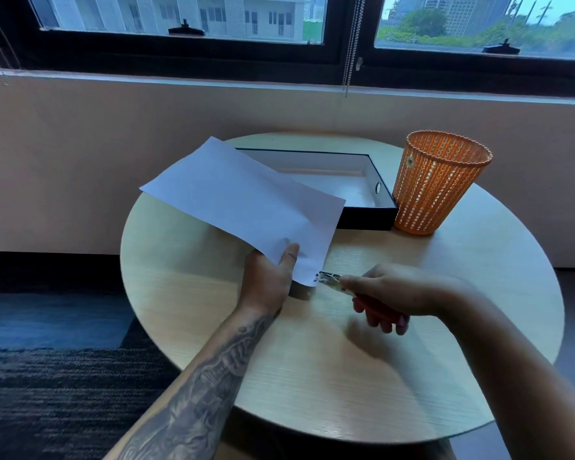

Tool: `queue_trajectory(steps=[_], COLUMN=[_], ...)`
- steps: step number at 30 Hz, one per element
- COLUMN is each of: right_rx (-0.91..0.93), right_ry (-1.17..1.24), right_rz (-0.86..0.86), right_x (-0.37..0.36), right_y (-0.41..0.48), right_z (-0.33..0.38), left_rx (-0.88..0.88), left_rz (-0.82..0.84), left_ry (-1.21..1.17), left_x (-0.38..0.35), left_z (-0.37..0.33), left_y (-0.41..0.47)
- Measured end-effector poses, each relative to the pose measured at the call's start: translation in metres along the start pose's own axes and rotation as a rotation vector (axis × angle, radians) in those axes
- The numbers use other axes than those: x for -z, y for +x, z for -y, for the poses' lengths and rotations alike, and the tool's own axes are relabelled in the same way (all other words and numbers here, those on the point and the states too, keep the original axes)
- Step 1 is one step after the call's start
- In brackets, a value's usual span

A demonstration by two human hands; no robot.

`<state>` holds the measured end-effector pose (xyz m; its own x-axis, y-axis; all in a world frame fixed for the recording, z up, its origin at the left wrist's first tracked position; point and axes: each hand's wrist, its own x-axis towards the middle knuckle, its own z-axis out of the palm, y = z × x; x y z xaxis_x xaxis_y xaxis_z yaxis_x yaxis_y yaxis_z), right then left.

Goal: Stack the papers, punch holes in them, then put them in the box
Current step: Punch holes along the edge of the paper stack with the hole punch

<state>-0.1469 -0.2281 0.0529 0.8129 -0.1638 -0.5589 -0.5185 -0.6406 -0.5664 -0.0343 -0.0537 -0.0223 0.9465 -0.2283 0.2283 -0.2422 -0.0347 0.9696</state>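
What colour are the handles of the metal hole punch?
Red, on the plier-style metal hole punch gripped by the right hand; head view.

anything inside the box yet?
The visible right part of the box shows only bare white lining. Its left part is hidden behind the papers the left hand holds, so that side can't be told.

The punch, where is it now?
In the head view, the punch is gripped by the right hand, right of centre over the table, its tip at the near corner of the papers.
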Motion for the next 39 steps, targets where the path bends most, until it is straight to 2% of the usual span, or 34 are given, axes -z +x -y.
queue_trajectory(steps=[6, 13, 26, 39], right_rx=[0.109, 0.206, 0.127, 0.137], right_ry=[0.116, 0.223, 0.236, 0.244], right_rz=[-0.13, -0.092, -0.062, -0.09], right_x=[0.019, 0.021, 0.022, 0.021], right_y=[-0.005, -0.01, 0.008, 0.018], right_z=[-0.026, -0.03, -0.027, -0.022], left_rx=[0.029, 0.008, 0.064, 0.077], left_rz=[-0.007, 0.062, 0.029, 0.046], left_ry=[-0.116, -0.158, -0.287, -0.302], left_x=[0.003, 0.007, 0.008, 0.008], left_z=[0.002, -0.001, 0.002, 0.004], left_y=[0.002, 0.001, 0.003, 0.005])
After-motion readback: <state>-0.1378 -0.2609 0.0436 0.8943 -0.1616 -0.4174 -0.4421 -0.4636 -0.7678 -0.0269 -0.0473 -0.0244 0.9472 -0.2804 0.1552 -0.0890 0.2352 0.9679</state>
